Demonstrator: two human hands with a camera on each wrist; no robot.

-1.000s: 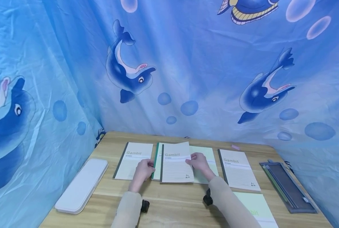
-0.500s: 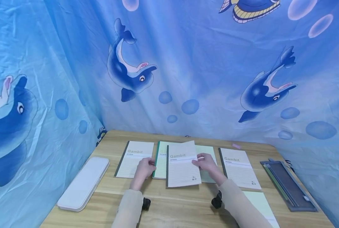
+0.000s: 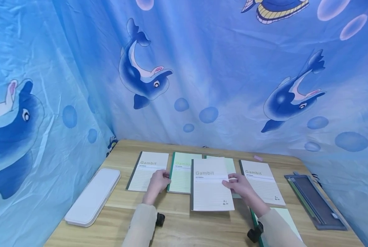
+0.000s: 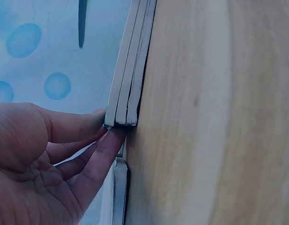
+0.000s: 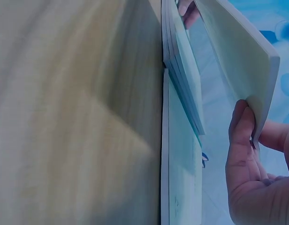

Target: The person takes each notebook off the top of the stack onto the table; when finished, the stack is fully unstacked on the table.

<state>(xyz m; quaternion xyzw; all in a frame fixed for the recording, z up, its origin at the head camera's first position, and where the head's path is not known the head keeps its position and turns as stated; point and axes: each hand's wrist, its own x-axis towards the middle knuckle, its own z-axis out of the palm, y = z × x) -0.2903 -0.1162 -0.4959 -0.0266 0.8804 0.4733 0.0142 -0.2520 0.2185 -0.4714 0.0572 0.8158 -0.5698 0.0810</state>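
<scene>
A white notebook with a dark spine and "Gambit" on its cover (image 3: 210,192) is raised above the table. My right hand (image 3: 239,185) pinches its right edge between thumb and fingers, as the right wrist view shows (image 5: 264,173). To its left lies a green notebook (image 3: 180,176), top of a stack of notebooks (image 4: 128,70). My left hand (image 3: 157,181) holds that stack's spine edge, thumb on the cover side and a finger at the spine. Another green notebook (image 3: 230,164) is partly hidden behind the raised one.
White notebooks lie at the left (image 3: 148,171) and right (image 3: 261,181). A green notebook (image 3: 287,219), partly under the right sleeve, lies at front right. A white case (image 3: 92,197) stands far left, a dark mesh pouch (image 3: 315,202) far right. A small pink block (image 3: 258,158) sits behind.
My right hand has lifted the white notebook off the green stack and carried it right and toward me, uncovering more of the green cover. My left hand has stayed at the stack's spine.
</scene>
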